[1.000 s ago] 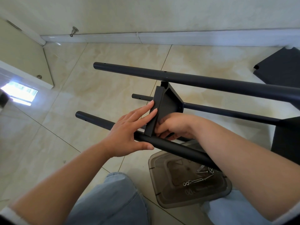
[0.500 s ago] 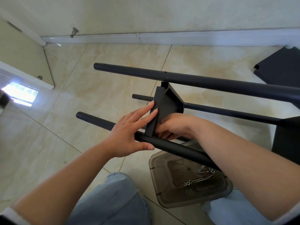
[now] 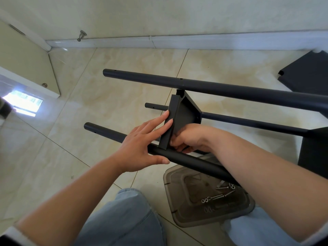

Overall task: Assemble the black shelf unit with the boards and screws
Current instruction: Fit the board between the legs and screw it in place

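The shelf frame lies on its side over the tiled floor (image 3: 99,107), three black tubes running from left out to the right: the far tube (image 3: 195,85) highest, a thin-looking middle tube (image 3: 248,121) beyond the hands, and the near tube (image 3: 188,159) closest to the person's knees. Between them stands a small black board (image 3: 181,118), on edge, its top corner up against the far tube and its lower corner down on the near one. The left hand (image 3: 140,148) lies spread, straight fingers pressed flat on the board's left lip and the thumb lying along the near tube. The right hand (image 3: 190,139) is tucked in behind the board with fingers curled; it looks to be working something small at the corner, but I cannot tell what it pinches. Below, a smoky plastic tub (image 3: 179,217) holds loose screws (image 3: 218,196), and another black board (image 3: 308,75) lies far right. The board looks like thin folded sheet metal: light, stiff, smooth-painted and apt to slip along the round tube, with hard edges. I'd steady it by the folded lip, palm flat, and keep the tube pinned so the holes stay in line.
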